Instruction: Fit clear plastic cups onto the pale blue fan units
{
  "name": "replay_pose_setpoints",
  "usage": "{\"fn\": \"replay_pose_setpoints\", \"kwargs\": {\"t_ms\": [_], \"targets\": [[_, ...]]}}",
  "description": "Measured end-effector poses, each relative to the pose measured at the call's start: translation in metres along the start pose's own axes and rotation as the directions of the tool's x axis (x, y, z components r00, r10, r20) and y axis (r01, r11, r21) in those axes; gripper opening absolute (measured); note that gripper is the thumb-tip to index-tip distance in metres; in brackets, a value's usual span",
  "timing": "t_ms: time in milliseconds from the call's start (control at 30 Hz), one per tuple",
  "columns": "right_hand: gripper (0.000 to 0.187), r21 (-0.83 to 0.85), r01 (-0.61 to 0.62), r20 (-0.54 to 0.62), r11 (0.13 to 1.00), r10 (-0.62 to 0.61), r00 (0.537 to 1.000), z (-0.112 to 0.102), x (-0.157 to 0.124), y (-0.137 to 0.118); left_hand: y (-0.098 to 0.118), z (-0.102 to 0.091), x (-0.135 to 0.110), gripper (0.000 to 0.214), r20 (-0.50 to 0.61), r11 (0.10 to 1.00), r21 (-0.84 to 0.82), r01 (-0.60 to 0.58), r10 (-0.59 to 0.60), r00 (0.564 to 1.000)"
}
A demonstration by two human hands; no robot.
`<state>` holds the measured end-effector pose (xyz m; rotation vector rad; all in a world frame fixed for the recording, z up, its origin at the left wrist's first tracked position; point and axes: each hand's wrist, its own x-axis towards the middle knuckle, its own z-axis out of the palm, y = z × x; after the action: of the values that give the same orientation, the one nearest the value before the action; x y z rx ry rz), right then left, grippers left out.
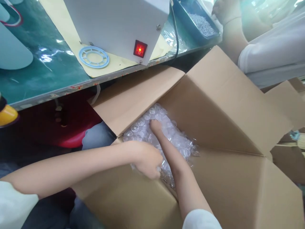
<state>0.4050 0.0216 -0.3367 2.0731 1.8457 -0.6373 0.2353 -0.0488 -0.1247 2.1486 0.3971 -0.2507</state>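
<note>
An open cardboard box [214, 127] holds a heap of clear plastic pieces [188, 151], some with round, spoked ends. My right hand [155, 126] reaches deep among these pieces, near the box's far-left wall. Its fingers are curled, and what they grip, if anything, is hidden. Nearer to me, my left hand [149, 160] bends over the heap by the near wall. The left fingers are folded downward beside clear plastic, and I cannot make out what is in them.
Above the box runs a green-topped table [59, 84] with a grey-white machine [114, 28], its red switch lit. A blue ring [94, 57] and a blue tray [205, 27] of small pieces lie there. At upper right is another person's arm [232, 38]. A red stool [71, 140] stands below.
</note>
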Motion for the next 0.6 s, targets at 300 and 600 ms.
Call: {"fn": "replay_pose_setpoints", "kwargs": {"t_ms": [300, 600], "targets": [[0.019, 0.412, 0.323, -0.031, 0.852, -0.341, 0.939, -0.019, -0.052, 0.033, 0.014, -0.017, -0.021, 0.021, 0.286, 0.912, 0.377, -0.162, 0.052, 0.957], [0.023, 0.405, 0.118, 0.055, 0.907, -0.153, 0.987, -0.051, -0.059, 0.056, 0.02, -0.027, -0.023, 0.015, 0.299, 0.916, 0.381, -0.124, 0.005, 0.954]]}}
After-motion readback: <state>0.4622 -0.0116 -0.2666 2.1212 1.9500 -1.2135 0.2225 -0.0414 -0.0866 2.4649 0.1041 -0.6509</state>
